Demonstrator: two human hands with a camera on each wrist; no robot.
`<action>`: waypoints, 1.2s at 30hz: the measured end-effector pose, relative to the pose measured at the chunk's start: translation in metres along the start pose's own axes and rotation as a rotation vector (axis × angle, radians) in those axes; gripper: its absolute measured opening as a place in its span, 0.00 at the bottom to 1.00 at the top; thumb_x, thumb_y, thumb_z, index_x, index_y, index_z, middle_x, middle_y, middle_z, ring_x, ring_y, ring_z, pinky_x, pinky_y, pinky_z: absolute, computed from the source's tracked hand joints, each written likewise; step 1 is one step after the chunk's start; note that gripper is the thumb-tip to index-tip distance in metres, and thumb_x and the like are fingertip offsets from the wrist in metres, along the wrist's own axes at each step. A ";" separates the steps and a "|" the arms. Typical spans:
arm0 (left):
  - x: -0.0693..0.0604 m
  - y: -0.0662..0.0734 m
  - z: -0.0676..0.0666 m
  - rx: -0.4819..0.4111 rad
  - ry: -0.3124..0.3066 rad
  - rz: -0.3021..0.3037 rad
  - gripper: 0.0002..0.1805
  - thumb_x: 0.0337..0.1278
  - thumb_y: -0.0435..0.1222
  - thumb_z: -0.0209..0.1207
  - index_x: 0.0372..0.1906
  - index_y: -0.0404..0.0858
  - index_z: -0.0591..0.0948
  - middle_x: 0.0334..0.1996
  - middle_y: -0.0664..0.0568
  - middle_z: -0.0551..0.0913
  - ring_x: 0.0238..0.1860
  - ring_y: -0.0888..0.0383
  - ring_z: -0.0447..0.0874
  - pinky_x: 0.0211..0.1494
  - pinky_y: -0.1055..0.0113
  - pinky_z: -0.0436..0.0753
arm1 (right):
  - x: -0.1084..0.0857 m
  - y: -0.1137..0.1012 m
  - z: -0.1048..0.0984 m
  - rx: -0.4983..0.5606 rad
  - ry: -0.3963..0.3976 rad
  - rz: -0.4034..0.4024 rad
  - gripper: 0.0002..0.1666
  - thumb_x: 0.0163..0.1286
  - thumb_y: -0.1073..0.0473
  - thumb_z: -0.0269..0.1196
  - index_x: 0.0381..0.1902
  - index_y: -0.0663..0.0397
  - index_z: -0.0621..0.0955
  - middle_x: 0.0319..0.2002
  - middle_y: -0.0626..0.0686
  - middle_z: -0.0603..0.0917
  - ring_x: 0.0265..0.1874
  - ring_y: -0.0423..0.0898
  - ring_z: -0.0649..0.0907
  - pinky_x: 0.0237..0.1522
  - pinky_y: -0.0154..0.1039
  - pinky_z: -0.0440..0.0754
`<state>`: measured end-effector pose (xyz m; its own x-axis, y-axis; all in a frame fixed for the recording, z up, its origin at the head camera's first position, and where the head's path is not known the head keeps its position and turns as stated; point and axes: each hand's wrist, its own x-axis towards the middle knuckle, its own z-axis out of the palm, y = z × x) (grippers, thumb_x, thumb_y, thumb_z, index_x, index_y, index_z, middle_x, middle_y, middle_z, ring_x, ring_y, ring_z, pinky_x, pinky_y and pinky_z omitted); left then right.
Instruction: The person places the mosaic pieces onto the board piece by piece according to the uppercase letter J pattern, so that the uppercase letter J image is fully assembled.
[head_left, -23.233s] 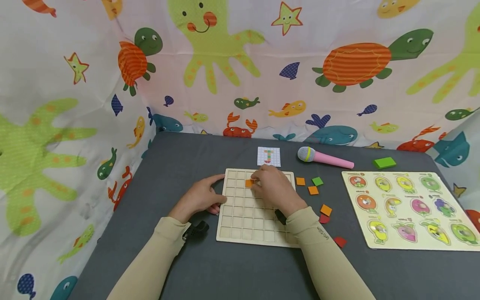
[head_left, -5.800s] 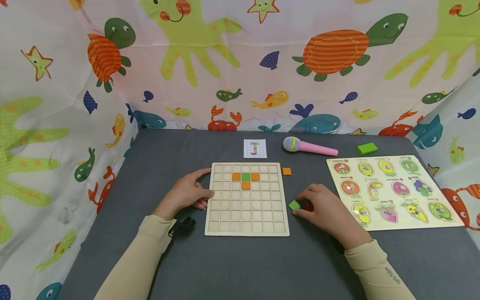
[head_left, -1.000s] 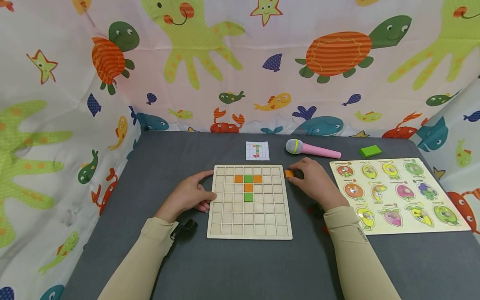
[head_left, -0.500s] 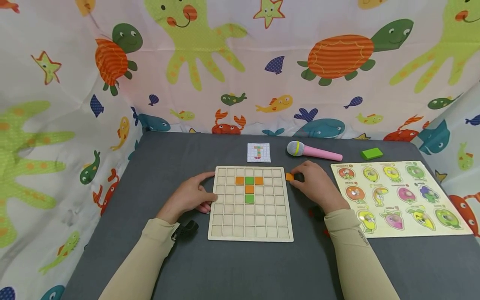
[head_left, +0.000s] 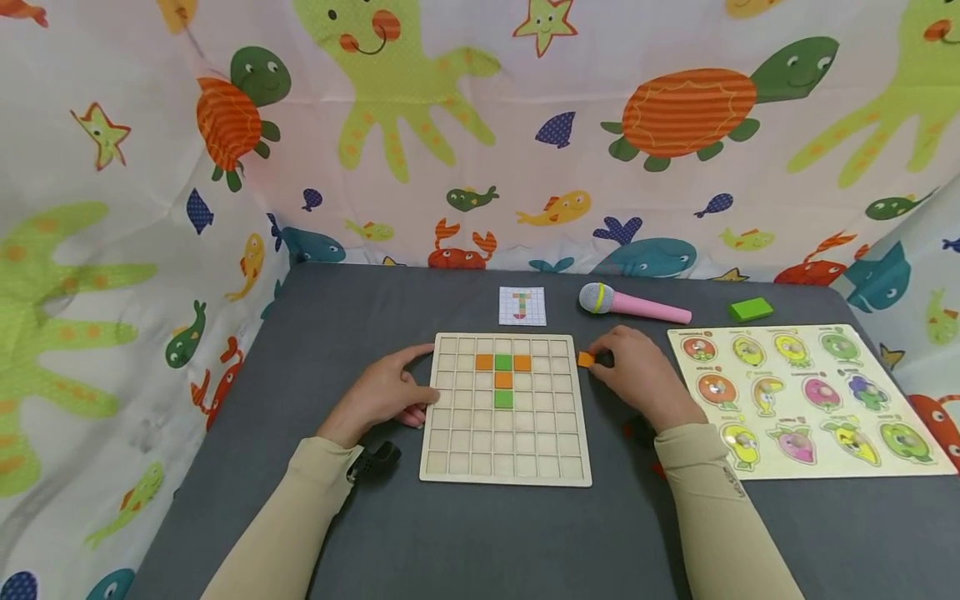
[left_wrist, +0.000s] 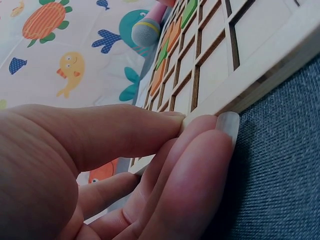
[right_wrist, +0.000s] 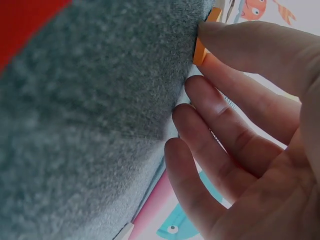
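Observation:
A pale wooden grid board (head_left: 465,442) lies in front of me, with orange and green square tiles set in its cells in a T shape. My left hand (head_left: 378,392) holds the board's left rim; in the left wrist view the thumb (left_wrist: 125,127) meets the rim, other fingers curled beside it. Just off the board's right edge, my right hand (head_left: 637,375) pinches an orange tile (head_left: 585,359) between thumb and index finger. The right wrist view shows that orange tile (right_wrist: 201,50) on edge, its other fingers loosely bent.
A pattern card (head_left: 522,307) and a pink toy microphone (head_left: 637,306) lie behind the board. To the right are a green block (head_left: 751,310) and a fruit puzzle board (head_left: 757,404). Red tiles (head_left: 659,470) lie partly hidden under the right wrist. A printed curtain surrounds the table.
Since the oldest frame, several tiles have gone from the table into the board; a second green one entered lately. My right hand has taken hold of the orange tile and tilted it slightly.

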<state>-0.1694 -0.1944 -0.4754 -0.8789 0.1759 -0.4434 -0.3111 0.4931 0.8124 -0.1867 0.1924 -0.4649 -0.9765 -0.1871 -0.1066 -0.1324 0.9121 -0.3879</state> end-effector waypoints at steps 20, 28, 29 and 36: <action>0.001 0.000 0.000 0.014 0.003 0.007 0.48 0.60 0.35 0.75 0.84 0.53 0.67 0.27 0.41 0.87 0.22 0.53 0.91 0.30 0.59 0.93 | -0.055 -0.063 0.021 -0.029 0.103 -0.339 0.10 0.69 0.56 0.77 0.46 0.51 0.91 0.45 0.50 0.87 0.48 0.48 0.84 0.53 0.49 0.90; 0.002 -0.001 -0.001 0.004 -0.002 0.010 0.48 0.60 0.36 0.75 0.84 0.54 0.67 0.27 0.41 0.87 0.22 0.53 0.91 0.30 0.59 0.93 | -0.057 -0.089 0.038 -0.039 0.105 -0.425 0.10 0.65 0.58 0.79 0.44 0.49 0.91 0.44 0.47 0.86 0.49 0.46 0.84 0.49 0.45 0.91; 0.002 -0.001 -0.001 0.004 -0.003 0.010 0.48 0.60 0.36 0.75 0.84 0.54 0.67 0.27 0.41 0.87 0.22 0.52 0.91 0.30 0.59 0.93 | -0.057 -0.091 0.039 -0.041 0.098 -0.425 0.11 0.65 0.57 0.79 0.44 0.49 0.91 0.44 0.47 0.86 0.49 0.46 0.83 0.49 0.45 0.91; 0.001 0.001 -0.001 0.002 -0.007 0.000 0.48 0.60 0.36 0.76 0.84 0.54 0.67 0.28 0.42 0.88 0.23 0.52 0.91 0.32 0.59 0.94 | -0.055 -0.098 0.041 -0.039 0.064 -0.406 0.11 0.66 0.56 0.79 0.45 0.47 0.92 0.44 0.45 0.86 0.50 0.46 0.83 0.49 0.45 0.91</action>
<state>-0.1711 -0.1950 -0.4748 -0.8763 0.1821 -0.4459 -0.3103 0.4946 0.8118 -0.1131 0.0982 -0.4579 -0.8522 -0.5123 0.1058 -0.5140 0.7825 -0.3514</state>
